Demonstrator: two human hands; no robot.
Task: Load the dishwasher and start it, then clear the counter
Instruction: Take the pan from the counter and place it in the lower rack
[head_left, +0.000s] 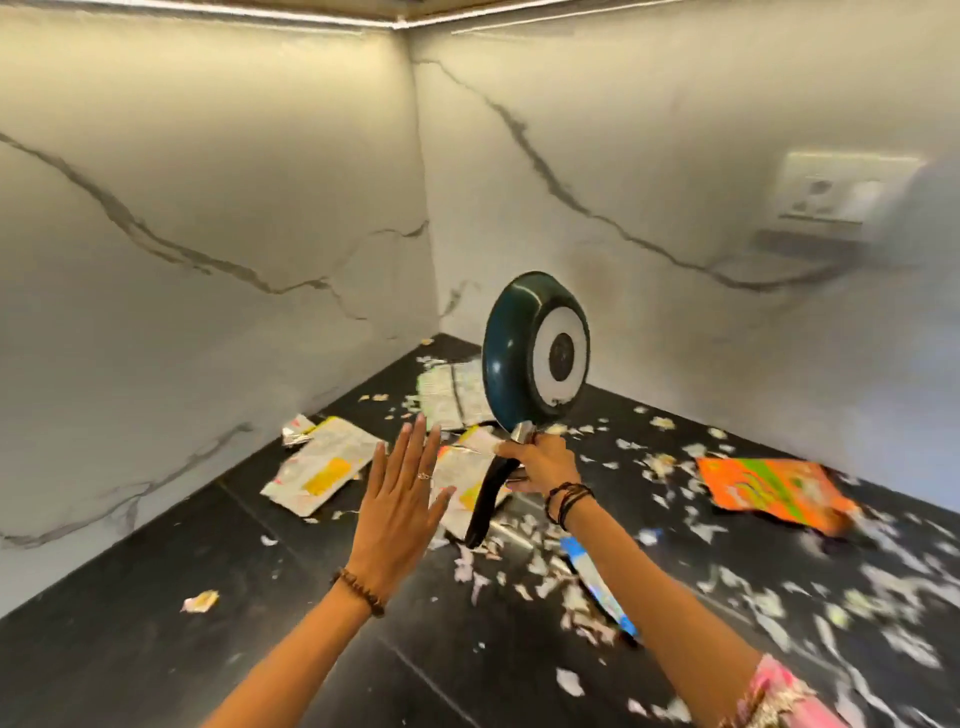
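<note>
Right hand (537, 462): curled tightly round the black handle near the metal neck; the frying pan (535, 351) is held up off the table, tipped on edge, its underside turned toward the camera.
Left hand (402, 488): spread wide, fingers straight, palm facing away; nothing is held. It is raised just left of the pan handle, apart from it.
Pan position: above and slightly beyond the right hand, in the air in front of the wall corner; no contact with the table is seen.
Table (156, 649): dark surface, strewn with torn paper scraps (524, 566) beneath and to the right of both hands.
Wrappers: a white and yellow packet (322, 470) lies left of the left hand; an orange packet (774, 488) lies well to the right of the right hand; a blue wrapper (597, 577) lies under the right forearm; a printed sheet (449, 397) lies beyond the hands, behind the pan.
Dishwasher: not in view.
Step judged: the pan is being lifted away for loading; the clearing of the table is not yet done.
Next move, judged: the pan must be carried clear of the litter to the dishwasher, with the grip kept firm since the weight sits far from the wrist; the free left hand could be used for support or for the door.
</note>
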